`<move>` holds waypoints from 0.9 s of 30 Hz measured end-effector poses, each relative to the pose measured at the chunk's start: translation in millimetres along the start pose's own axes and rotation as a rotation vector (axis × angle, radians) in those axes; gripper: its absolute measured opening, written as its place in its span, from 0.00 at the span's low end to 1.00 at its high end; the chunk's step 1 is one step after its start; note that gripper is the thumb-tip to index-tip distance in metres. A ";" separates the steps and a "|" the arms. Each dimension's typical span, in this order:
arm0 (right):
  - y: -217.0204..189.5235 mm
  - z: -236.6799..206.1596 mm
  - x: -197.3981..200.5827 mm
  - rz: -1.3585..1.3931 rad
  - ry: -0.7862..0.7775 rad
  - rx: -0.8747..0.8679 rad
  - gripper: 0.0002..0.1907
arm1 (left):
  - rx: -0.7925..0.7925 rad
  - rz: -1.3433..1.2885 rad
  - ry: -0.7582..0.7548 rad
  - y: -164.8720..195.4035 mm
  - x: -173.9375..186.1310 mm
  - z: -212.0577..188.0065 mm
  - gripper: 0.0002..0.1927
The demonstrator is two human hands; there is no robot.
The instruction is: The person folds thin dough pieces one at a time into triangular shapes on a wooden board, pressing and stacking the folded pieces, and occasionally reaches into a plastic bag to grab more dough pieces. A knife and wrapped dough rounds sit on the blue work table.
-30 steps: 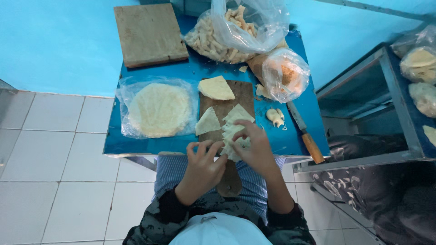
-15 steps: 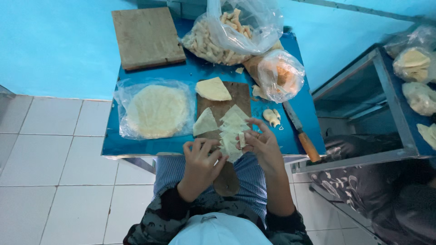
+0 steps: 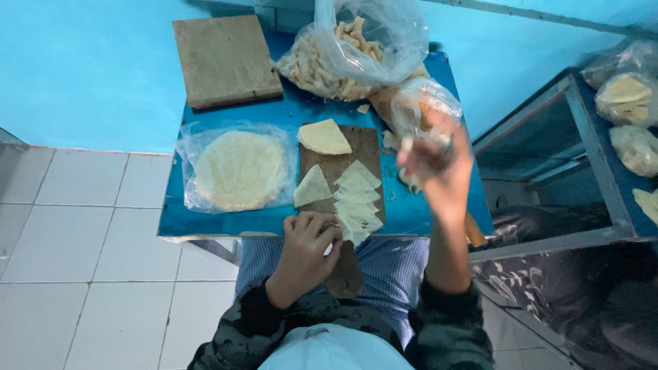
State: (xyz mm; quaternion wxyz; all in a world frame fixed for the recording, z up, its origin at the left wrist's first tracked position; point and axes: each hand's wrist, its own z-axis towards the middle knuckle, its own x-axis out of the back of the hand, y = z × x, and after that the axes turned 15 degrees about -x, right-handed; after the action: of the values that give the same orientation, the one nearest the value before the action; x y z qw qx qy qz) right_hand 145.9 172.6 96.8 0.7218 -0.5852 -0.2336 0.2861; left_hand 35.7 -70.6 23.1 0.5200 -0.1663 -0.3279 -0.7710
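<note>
My left hand (image 3: 306,248) sits closest to me, at the near edge of the blue table (image 3: 205,220), its fingers curled together onto the bottom of a fanned stack of pale dough triangles (image 3: 356,203). The stack lies on the narrow wooden cutting board (image 3: 336,171), whose rounded handle end hangs over the table edge toward my lap. Just left of the stack, a single triangle (image 3: 312,186) rests half on the board and half off its left edge.

My right hand (image 3: 433,159) is raised above the table's right side, blurred; the fingers look bunched around something small and pale, but I cannot tell how tightly they close or what it is. Below it the table's right edge runs close to a metal shelf frame (image 3: 541,236), so there is little room on that side.

Further out on the board lies a larger wedge of dough (image 3: 323,137), near its far end. To the left, well apart from the board, a round flat sheet of dough (image 3: 240,169) lies inside a clear plastic bag; between it and the board is a thin strip of bare blue surface.

At the far side, a square wooden board (image 3: 225,60) reaches the table's back-left corner. Beside it, a big clear bag of folded pastries (image 3: 346,51) fills the back-right, and a smaller bag (image 3: 426,103) sits just in front of it.
</note>
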 end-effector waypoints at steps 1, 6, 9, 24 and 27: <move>-7.5 21.0 -0.7 -0.112 0.047 0.053 0.33 | -0.008 0.000 0.014 -0.7 0.0 -0.2 0.09; -48.4 138.8 -27.3 -0.568 0.097 0.453 0.34 | -0.015 -0.009 0.046 -2.4 0.0 -2.4 0.10; -42.0 135.0 -49.0 -0.916 0.296 0.722 0.40 | -0.023 -0.028 0.042 -3.8 1.2 -4.0 0.09; 42.1 45.6 -104.3 -0.838 -0.685 0.159 0.31 | -0.052 -0.128 0.111 -3.0 2.9 -1.1 0.11; 31.7 61.9 -94.9 -0.706 -0.614 0.021 0.27 | -0.054 -0.198 0.152 -3.0 5.0 0.7 0.12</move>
State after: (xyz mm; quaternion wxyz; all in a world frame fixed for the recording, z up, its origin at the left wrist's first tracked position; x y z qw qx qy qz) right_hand 31.0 156.2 78.4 0.6784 -0.3506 -0.6185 0.1852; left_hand 30.9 -72.9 25.6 0.4601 -0.0881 -0.2816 -0.8374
